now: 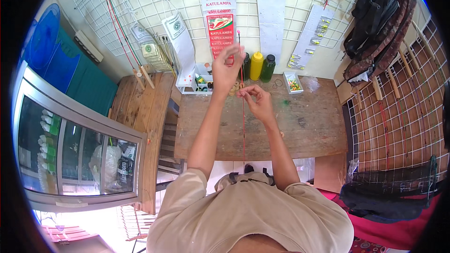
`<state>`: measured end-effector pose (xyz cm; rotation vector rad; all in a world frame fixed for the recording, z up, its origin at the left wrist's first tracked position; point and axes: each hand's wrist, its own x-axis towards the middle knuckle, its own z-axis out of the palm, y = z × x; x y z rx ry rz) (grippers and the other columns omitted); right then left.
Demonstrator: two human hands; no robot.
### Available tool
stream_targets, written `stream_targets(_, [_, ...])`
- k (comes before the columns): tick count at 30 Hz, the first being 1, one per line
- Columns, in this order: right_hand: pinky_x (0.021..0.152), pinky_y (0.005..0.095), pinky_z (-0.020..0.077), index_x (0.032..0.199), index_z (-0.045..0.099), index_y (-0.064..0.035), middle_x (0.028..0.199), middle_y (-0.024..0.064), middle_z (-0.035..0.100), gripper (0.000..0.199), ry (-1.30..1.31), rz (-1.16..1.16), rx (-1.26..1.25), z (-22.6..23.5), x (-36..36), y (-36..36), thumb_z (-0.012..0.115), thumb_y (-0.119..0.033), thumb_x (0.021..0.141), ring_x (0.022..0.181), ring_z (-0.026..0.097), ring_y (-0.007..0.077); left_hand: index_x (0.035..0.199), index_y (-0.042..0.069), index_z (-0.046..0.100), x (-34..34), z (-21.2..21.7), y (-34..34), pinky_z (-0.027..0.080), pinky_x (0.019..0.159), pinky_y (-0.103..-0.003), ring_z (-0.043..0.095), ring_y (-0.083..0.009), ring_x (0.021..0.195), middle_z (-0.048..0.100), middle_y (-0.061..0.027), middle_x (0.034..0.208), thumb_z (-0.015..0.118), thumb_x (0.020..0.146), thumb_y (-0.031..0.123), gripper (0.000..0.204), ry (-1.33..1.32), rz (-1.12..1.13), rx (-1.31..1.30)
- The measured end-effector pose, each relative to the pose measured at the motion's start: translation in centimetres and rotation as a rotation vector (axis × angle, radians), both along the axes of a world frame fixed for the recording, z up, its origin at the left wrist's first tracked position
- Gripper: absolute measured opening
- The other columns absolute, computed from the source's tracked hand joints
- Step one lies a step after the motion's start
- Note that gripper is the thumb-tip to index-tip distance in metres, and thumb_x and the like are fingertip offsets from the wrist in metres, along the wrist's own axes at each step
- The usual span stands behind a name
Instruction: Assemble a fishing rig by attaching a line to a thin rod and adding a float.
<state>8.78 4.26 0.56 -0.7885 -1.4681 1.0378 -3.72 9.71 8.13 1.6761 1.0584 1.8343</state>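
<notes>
A thin red fishing rod (243,126) runs upright before my chest, with a dark upper part and a small pink tip above my hands. My right hand (259,104) pinches it between thumb and fingertips, over the table's back half. Higher up, my left hand (227,69) is raised beside the rod's upper part. Its thumb and fingers curl together in a loop. Whether they hold a fine line or touch the rod is too small to tell. Just behind my hands stand a yellow squeeze bottle (256,67) and a dark green bottle (267,69).
The wooden table (211,126) carries a white compartment tray (190,87) and a small white box (293,83) of colourful pieces. Packets hang on the wall grid (187,0). A glass cabinet (79,145) stands left; fishing rods and a camouflage bag (379,33) hang right.
</notes>
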Motion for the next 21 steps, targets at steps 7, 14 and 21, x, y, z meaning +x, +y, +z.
stream_targets(7, [0.076,0.0261,0.0512,0.092,0.062,0.0036,0.086,0.0087,0.070,0.005,-0.010,-0.031,0.003,0.1,0.2,0.4,0.059,0.001,0.088,0.083,0.066,0.0121,0.113,0.002,0.064,-0.6,-3.0,-3.0,0.049,0.064,-0.022,0.062,-0.0088,0.074,0.069,-0.0080,0.095,0.071,0.084,0.015,0.032,-0.063,-0.120,-0.268])
stream_targets(14, [0.078,0.0269,0.0519,0.094,0.060,0.0039,0.089,0.0089,0.069,0.006,0.052,-0.008,-0.030,-0.1,0.6,0.4,0.058,0.002,0.089,0.085,0.066,0.0129,0.106,0.002,0.067,-1.0,-4.8,-3.1,0.044,0.061,-0.021,0.061,-0.0089,0.079,0.068,-0.0045,0.091,0.073,0.082,0.018,0.030,-0.046,-0.161,-0.361])
stream_targets(21, [0.077,0.0273,0.0529,0.094,0.060,0.0035,0.092,0.0091,0.068,0.006,0.082,0.017,-0.045,-0.2,0.4,0.1,0.059,0.002,0.089,0.085,0.067,0.0141,0.098,0.001,0.065,-0.7,-4.8,-4.0,0.046,0.062,-0.023,0.061,-0.0106,0.081,0.066,-0.0045,0.086,0.074,0.081,0.019,0.026,0.073,0.072,-0.170])
